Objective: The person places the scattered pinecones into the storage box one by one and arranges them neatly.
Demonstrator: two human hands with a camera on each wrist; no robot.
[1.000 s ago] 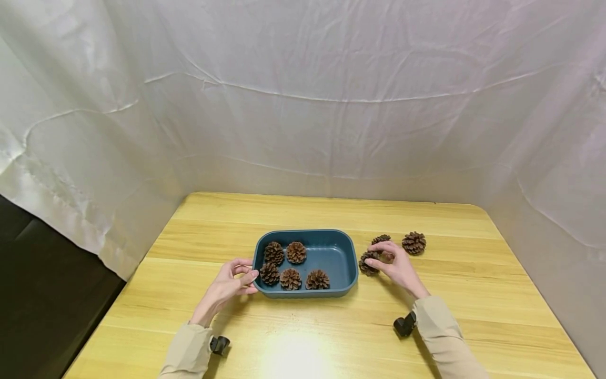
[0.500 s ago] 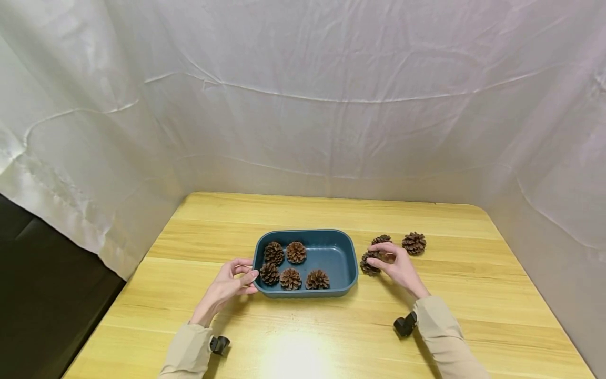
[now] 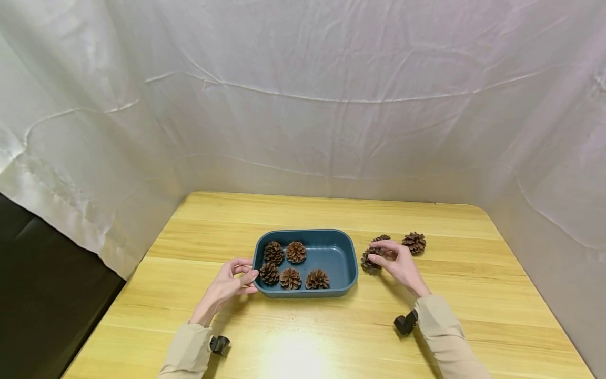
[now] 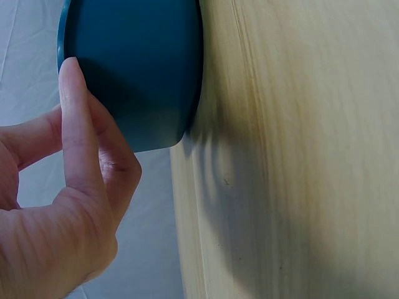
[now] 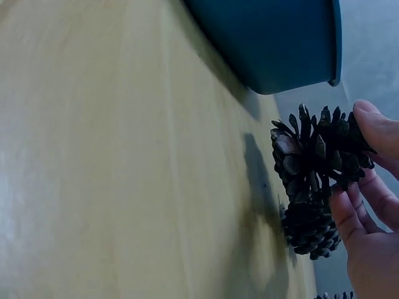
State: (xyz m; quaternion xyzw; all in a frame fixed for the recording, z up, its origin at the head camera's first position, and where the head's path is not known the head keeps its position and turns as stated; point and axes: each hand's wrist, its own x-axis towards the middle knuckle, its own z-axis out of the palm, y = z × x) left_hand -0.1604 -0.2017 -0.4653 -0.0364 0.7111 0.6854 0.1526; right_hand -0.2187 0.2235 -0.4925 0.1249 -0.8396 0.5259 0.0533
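Note:
My left hand (image 3: 229,280) grips the left end of a dark blue rectangular dish (image 3: 331,291); in the left wrist view the thumb lies at its rim. Inside the dish sit several brown pine cones, such as one pine cone (image 3: 317,279) near the front wall. My right hand (image 3: 396,265) pinches another pine cone (image 5: 318,149) between thumb and fingers, just right of the dish. The right wrist view shows this cone above the table. Behind the right hand, a partly hidden pine cone (image 3: 381,239) lies on the table.
Farther right, a single pine cone (image 3: 414,243) lies on the wooden table (image 3: 227,221). A pale cloth curtain (image 3: 326,131) hangs behind and beside the table. A dark surface (image 3: 38,284) is at the far left.
The pine cone in my right hand has shifted slightly to the right, away from the dish. My left hand and the dish have stayed where they were.

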